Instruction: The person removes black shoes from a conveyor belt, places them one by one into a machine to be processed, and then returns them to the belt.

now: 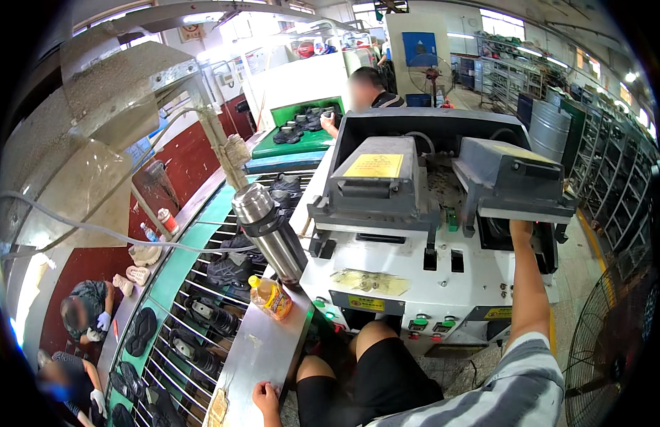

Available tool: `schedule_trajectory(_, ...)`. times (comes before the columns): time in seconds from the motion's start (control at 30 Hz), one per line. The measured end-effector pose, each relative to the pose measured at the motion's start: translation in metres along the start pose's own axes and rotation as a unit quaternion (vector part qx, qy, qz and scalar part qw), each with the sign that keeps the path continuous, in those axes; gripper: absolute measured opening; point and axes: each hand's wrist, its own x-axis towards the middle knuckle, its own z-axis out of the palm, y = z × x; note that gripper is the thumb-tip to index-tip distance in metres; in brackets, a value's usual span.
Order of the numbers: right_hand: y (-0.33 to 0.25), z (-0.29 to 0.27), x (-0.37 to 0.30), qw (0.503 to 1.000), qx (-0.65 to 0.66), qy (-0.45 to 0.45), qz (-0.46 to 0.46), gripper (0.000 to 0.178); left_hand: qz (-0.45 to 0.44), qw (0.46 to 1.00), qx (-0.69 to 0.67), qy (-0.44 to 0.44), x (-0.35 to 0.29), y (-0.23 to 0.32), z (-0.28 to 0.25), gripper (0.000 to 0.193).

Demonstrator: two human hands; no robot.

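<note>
My right arm stretches forward to a white machine with two dark grey press heads. There my right hand (pixel 520 229) reaches in beneath the right press head (pixel 513 171), its fingers hidden by the housing. A dark shoe-like shape (pixel 498 226) shows dimly in the opening beside it; its kind is unclear. My left hand (pixel 266 398) hangs low by the edge of a metal ledge (pixel 273 345), fingers curled in, with nothing visible in them. Over the left station, the other press head (pixel 373 174) bears a yellow label.
On the ledge stand a steel thermos (pixel 269 231) and a bottle of yellow drink (pixel 271 297). Left of it, a roller conveyor (pixel 195 285) carries several black shoes (pixel 229 270). A co-worker (pixel 373 89) handles shoes at a green belt. A large fan (pixel 611 349) stands at right.
</note>
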Motion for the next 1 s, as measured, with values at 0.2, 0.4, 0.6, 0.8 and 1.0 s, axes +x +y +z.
schedule_trajectory(0.2,-0.094,-0.071,0.039,0.961,-0.046,-0.253,0.106,0.076,-0.013,0.999,-0.031,0.039,0.009,-0.012,0.014,0.008)
schedule_trajectory(0.4,-0.132,-0.108,0.000,0.972,-0.034,-0.221,0.071,0.079,-0.005,0.996,0.063,0.056,0.019,-0.024,0.010,0.018)
schedule_trajectory(0.6,-0.049,-0.069,-0.037,0.999,0.047,0.022,-0.016,0.082,0.005,0.990,0.126,0.071,0.011,-0.006,0.017,0.019)
schedule_trajectory(0.8,-0.009,-0.076,-0.122,0.972,0.138,0.153,-0.116,0.075,0.013,0.987,0.159,0.037,-0.002,0.020,0.014,0.021)
schedule_trajectory(1.0,-0.002,-0.079,-0.185,0.944,0.287,0.143,-0.074,0.059,0.016,0.981,0.048,-0.188,-0.037,0.043,0.045,0.029)
